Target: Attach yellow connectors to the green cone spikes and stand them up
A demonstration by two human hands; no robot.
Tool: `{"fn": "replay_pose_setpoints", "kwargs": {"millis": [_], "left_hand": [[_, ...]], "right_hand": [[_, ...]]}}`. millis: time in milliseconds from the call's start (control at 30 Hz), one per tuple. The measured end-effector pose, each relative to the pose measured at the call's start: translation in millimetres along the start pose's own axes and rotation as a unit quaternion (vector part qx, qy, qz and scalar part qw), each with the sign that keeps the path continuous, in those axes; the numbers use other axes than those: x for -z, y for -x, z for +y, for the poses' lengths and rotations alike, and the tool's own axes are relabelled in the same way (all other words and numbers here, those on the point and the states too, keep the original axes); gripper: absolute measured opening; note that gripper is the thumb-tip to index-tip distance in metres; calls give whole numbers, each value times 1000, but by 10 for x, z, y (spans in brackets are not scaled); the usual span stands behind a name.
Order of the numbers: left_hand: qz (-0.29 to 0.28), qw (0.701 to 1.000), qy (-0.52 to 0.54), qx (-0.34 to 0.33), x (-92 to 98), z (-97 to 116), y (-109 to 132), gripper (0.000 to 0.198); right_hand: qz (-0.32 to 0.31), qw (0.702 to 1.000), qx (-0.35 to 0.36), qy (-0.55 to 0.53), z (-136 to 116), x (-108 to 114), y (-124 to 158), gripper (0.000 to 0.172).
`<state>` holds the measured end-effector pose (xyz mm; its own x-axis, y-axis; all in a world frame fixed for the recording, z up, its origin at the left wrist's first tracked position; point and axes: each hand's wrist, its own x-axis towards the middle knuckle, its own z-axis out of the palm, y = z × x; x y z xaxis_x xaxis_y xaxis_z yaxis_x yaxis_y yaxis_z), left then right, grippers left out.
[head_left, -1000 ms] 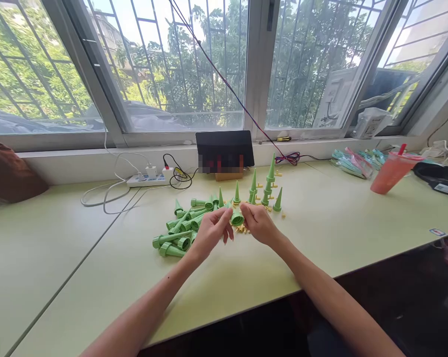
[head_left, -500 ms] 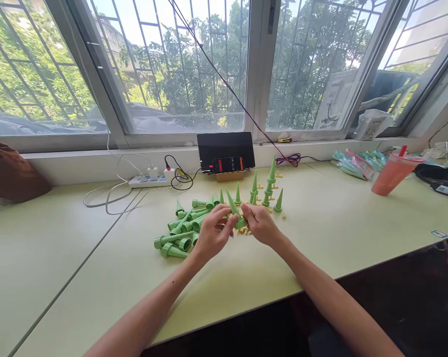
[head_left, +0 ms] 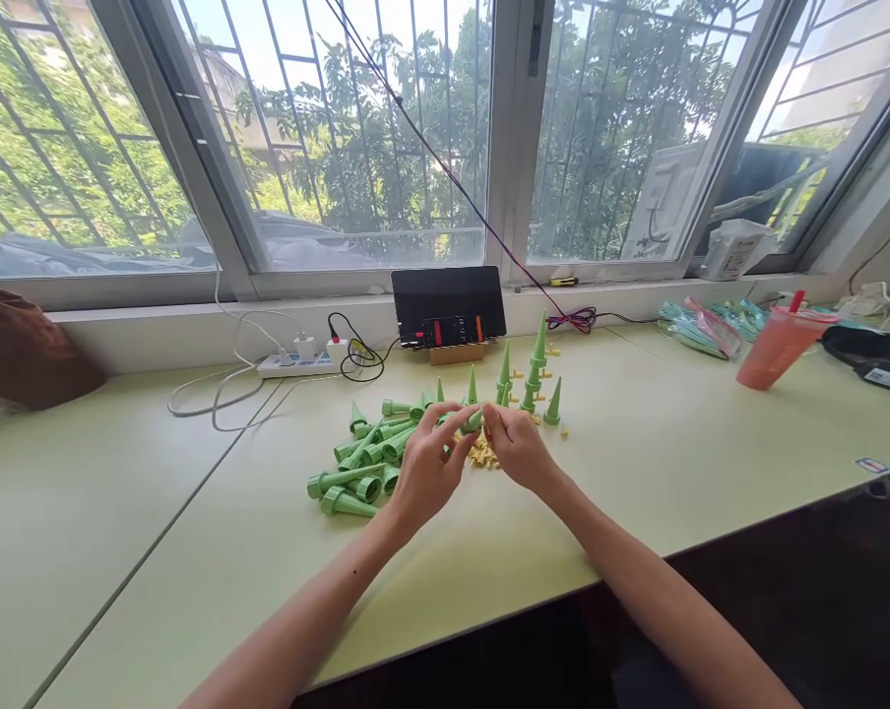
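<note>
My left hand point(head_left: 430, 468) and my right hand point(head_left: 515, 448) meet over the pale green table point(head_left: 194, 532), fingers pinched on one green cone-shaped spike point(head_left: 473, 422) held between them. Just under the hands lies a small heap of little yellow parts point(head_left: 481, 455). To the left a pile of green spikes point(head_left: 363, 458) lies on its side. Behind the hands several green spikes point(head_left: 538, 369) stand upright, some with yellow parts beside them.
A dark tablet on a wooden stand point(head_left: 449, 307) leans at the window sill, with a white power strip point(head_left: 297, 362) and cables to its left. An orange-pink cup point(head_left: 781, 343) and plastic bags point(head_left: 703, 323) sit at the right, a brown bag point(head_left: 24, 345) at the far left.
The green spike between my hands pointed up half a second ago; it now lies lower and more level between my fingertips. Both hands stayed in place.
</note>
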<state>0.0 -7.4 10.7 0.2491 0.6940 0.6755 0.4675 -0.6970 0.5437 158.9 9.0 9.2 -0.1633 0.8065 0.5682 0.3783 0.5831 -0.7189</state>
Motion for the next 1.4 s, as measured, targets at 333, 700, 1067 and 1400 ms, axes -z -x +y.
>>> {"fn": "replay_pose_setpoints", "kwargs": {"millis": [333, 700, 1067, 1400], "left_hand": [[-13, 965, 141, 222, 25, 66, -55, 56], [-106, 911, 300, 262, -21, 8, -4, 51], [-65, 959, 218, 166, -15, -60, 14, 33], [-32, 992, 107, 64, 28, -47, 9, 24]], "right_hand": [[2, 999, 18, 33, -2, 10, 20, 42], [-30, 999, 15, 7, 14, -16, 22, 45], [-35, 998, -18, -41, -3, -33, 16, 50], [-42, 995, -57, -71, 7, -45, 4, 57]]}}
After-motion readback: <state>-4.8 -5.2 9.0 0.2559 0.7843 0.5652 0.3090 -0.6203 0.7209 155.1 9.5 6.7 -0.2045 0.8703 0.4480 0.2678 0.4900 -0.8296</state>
